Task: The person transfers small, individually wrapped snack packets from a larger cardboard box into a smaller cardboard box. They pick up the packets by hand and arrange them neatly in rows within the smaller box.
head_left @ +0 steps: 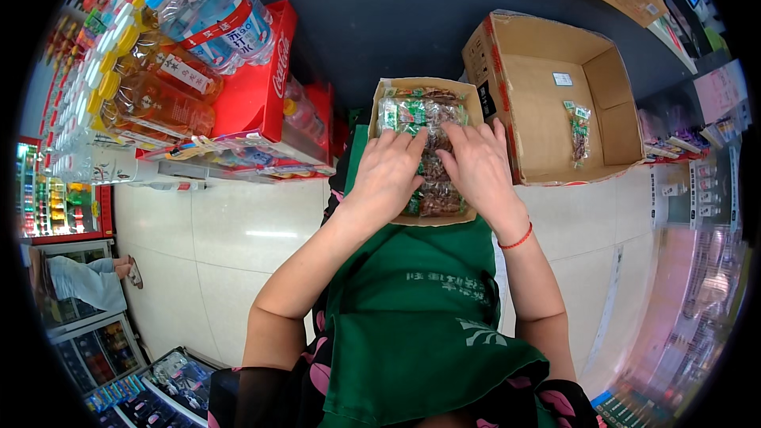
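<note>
A shallow cardboard box [483, 108] sits on my lap against the green apron [410, 261]. Rows of clear-and-green plastic packets [410, 113] fill it, with dark reddish-brown food inside. From the left, my left hand [389, 166] reaches over the box, its fingertips on the packets near the middle. My right hand [478, 157] lies across the right side, index finger and thumb spread over the packets and the outer fingers by the box's right edge. Both palms face down, and neither lifts a packet. The packets under my hands are partly hidden.
A larger open cardboard box [535, 95] stands on the right, with a few loose packets [578, 134] inside. To the left, a red Coca-Cola display stand [244, 101] carries tea bottles [160, 101] and shrink-wrapped water bottles [220, 24]. A person's legs [89, 279] show at far left.
</note>
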`<move>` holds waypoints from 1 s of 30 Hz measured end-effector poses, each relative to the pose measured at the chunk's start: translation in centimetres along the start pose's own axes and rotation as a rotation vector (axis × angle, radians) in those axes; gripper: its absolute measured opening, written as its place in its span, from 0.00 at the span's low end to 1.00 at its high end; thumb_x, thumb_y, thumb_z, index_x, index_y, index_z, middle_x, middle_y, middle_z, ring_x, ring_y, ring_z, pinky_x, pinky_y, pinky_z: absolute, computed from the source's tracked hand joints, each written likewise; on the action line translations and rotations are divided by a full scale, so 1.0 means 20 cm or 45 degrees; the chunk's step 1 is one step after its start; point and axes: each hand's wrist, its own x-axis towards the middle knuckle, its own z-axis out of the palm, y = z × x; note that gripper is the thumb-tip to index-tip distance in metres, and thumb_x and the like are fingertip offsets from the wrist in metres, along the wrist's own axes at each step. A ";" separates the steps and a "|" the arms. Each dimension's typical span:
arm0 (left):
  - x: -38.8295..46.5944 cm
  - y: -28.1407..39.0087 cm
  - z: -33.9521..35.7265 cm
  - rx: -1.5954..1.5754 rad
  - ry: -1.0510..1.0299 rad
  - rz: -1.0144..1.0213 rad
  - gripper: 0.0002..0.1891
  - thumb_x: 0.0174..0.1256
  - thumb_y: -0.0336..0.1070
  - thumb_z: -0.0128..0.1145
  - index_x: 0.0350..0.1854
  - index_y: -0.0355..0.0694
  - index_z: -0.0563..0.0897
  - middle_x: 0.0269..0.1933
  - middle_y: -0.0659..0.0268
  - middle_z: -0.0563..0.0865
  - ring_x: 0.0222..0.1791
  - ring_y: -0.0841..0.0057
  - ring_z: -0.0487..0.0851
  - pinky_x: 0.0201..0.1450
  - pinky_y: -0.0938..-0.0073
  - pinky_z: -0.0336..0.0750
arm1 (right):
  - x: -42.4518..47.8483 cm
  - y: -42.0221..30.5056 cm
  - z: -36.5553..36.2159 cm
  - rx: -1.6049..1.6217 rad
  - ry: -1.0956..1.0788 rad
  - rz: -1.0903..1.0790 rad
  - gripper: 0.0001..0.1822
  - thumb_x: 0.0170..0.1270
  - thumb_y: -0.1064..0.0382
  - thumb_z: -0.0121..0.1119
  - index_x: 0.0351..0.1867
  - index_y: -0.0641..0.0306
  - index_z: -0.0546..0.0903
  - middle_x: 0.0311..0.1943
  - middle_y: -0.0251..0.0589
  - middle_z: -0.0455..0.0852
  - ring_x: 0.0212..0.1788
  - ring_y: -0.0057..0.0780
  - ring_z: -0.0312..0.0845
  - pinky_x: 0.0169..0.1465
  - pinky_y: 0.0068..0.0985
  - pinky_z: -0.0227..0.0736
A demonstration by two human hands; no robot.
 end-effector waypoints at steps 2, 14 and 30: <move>-0.01 0.00 0.01 -0.006 0.023 0.020 0.40 0.47 0.31 0.77 0.68 0.33 0.76 0.45 0.57 0.83 0.51 0.59 0.79 0.57 0.59 0.74 | -0.01 0.00 0.00 0.011 0.008 0.007 0.20 0.61 0.62 0.70 0.54 0.62 0.83 0.38 0.44 0.86 0.49 0.44 0.79 0.70 0.57 0.64; 0.00 0.00 -0.01 0.015 0.085 0.024 0.39 0.46 0.30 0.77 0.67 0.32 0.77 0.47 0.56 0.82 0.52 0.58 0.80 0.58 0.59 0.75 | -0.02 0.02 -0.02 0.092 -0.035 -0.009 0.23 0.61 0.59 0.72 0.57 0.61 0.84 0.38 0.42 0.84 0.50 0.43 0.79 0.73 0.54 0.59; 0.01 -0.01 -0.02 -0.012 0.032 -0.040 0.41 0.46 0.30 0.78 0.67 0.28 0.75 0.49 0.53 0.82 0.54 0.55 0.80 0.60 0.59 0.75 | -0.03 -0.01 -0.01 0.078 -0.018 0.009 0.26 0.58 0.59 0.73 0.58 0.65 0.83 0.43 0.45 0.84 0.53 0.45 0.78 0.72 0.59 0.60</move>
